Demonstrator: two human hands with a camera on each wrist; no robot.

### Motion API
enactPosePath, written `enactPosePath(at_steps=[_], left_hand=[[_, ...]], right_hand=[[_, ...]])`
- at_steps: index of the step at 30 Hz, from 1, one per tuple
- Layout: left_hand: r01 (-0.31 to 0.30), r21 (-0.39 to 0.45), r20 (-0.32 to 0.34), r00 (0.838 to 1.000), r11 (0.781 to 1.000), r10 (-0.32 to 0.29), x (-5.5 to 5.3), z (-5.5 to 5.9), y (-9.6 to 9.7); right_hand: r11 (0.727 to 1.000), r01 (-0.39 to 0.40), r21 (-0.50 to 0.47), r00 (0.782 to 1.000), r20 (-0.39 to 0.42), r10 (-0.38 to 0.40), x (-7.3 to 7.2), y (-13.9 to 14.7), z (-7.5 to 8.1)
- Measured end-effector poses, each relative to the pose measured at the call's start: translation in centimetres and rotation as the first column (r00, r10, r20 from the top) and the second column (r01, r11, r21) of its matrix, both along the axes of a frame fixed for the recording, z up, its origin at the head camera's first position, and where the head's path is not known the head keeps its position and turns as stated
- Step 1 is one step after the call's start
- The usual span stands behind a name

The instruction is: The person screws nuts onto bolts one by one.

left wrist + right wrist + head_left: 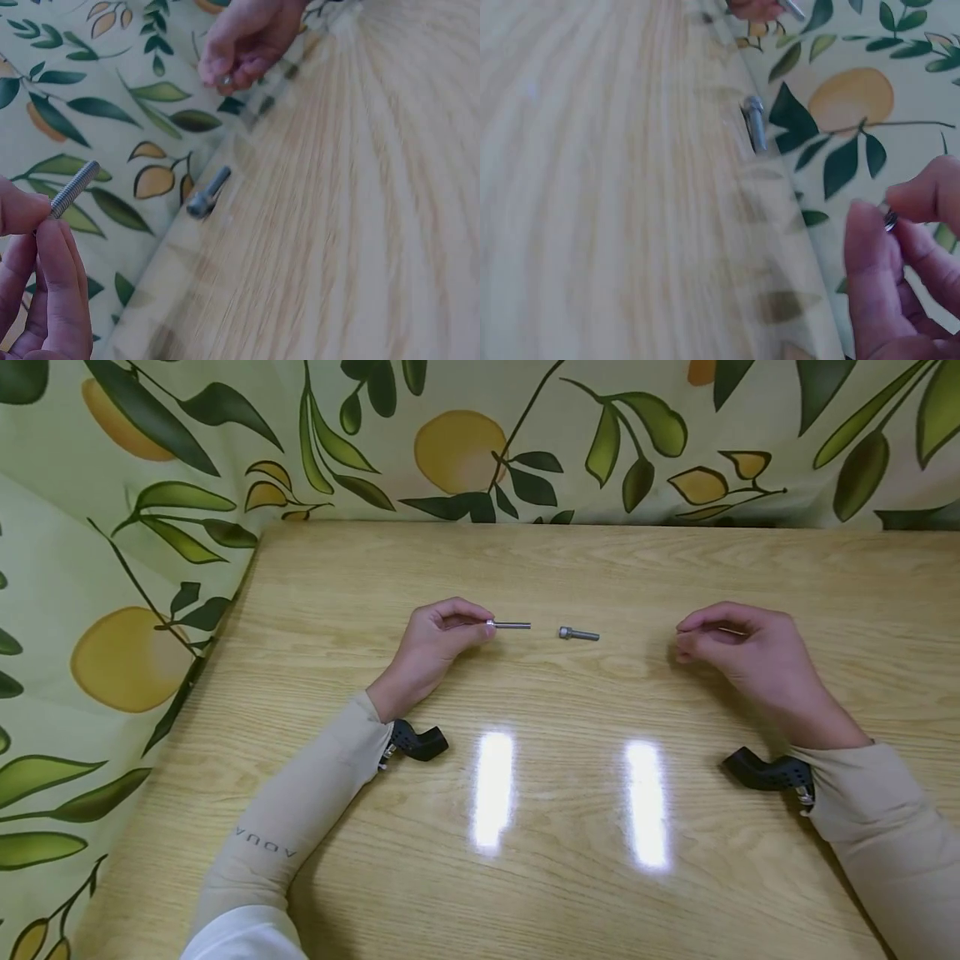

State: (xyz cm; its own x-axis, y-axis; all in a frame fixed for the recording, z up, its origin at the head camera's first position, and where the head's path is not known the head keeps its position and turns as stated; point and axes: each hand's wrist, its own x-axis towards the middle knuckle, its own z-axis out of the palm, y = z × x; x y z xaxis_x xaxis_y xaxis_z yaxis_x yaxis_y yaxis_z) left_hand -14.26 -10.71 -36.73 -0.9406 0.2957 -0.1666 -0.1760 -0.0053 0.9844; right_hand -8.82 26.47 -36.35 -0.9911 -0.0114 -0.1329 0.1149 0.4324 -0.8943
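Pinched threaded screw (513,625) near lying bolt (581,634)

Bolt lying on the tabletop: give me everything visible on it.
The bolt is grey and looks metallic, with a wide, short cylindrical head and a narrower straight shank. It lies on its side on the wood-grained table, head toward the left hand, shank toward the right hand. Neither hand touches it. Thread detail is too small to tell.

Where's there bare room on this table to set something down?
A wide bare patch of table lies between the left sleeve and right sleeve, nearer you than the loose bolt. Another strip runs behind that bolt to the patterned cloth. It's crowded around the left hand, its pinched screw and the bolt; more gap before the right hand.
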Motion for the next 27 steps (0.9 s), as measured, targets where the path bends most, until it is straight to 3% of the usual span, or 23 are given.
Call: enactPosePath(at_steps=[3,6,11,14,21,27], left_hand=[[0.016,0.014,-0.003,1.0,1.0,-0.016,0.1,0.2,0.6],[0.028,0.024,-0.003,1.0,0.999,-0.028,0.3,0.3,1.2],[0.039,0.018,0.016,0.999,0.999,-0.039,0.6,0.2,2.1],[0.045,0.033,0.026,0.999,0.998,-0.046,0.7,-0.1,2.7],[0.048,0.057,0.03,0.998,0.997,-0.05,0.8,-0.8,3.7],[0.054,0.055,0.031,0.998,0.997,-0.056,0.8,-1.2,4.2]], right_hand=[[0.997,-0.012,-0.076,1.0,0.002,0.012,-0.2,-0.6,0.1],[0.974,-0.014,-0.224,1.0,0.003,0.015,-0.3,-1.1,0.0],[0.886,0.001,-0.463,0.999,0.033,0.016,-0.4,-2.0,-0.1],[0.864,0.003,-0.504,0.999,0.048,0.024,-0.5,-2.4,-0.3],[0.871,0.01,-0.491,0.998,0.055,0.02,-0.7,-3.3,-0.7],[0.843,-0.015,-0.538,1.0,0.004,0.02,-1.0,-4.4,-1.2]])
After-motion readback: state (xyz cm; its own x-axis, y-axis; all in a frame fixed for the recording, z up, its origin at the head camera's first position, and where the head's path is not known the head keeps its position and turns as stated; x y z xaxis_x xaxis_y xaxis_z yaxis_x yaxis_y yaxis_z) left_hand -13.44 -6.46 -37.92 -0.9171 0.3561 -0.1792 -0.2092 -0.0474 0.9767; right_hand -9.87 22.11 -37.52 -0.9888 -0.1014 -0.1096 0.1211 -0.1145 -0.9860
